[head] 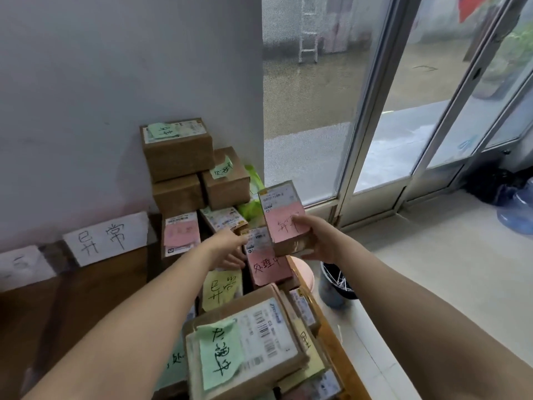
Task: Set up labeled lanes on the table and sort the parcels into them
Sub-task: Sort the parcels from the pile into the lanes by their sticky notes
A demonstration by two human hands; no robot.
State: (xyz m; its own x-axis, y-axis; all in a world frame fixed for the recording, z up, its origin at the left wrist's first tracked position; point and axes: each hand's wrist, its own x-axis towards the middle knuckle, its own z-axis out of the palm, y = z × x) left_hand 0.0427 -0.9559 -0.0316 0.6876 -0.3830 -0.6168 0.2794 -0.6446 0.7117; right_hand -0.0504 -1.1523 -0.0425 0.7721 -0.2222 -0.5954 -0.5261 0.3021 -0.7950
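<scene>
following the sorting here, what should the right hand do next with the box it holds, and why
Probably carry the pink-noted box, gripped in the right hand above the pile, left toward the white lane label and set it down; its note is partly covered, so the match is uncertain.

Counts:
- white lane labels [106,238]: 2
- sticky notes: 4 green notes [219,353], 3 pink notes [268,267], 2 yellow notes [220,287]
- cardboard parcels [177,157]: 3 stacked at the wall, 1 raised parcel [284,217], rest overlapping; at least 10 total, exact number unclear
- bin [334,287]: 1
</scene>
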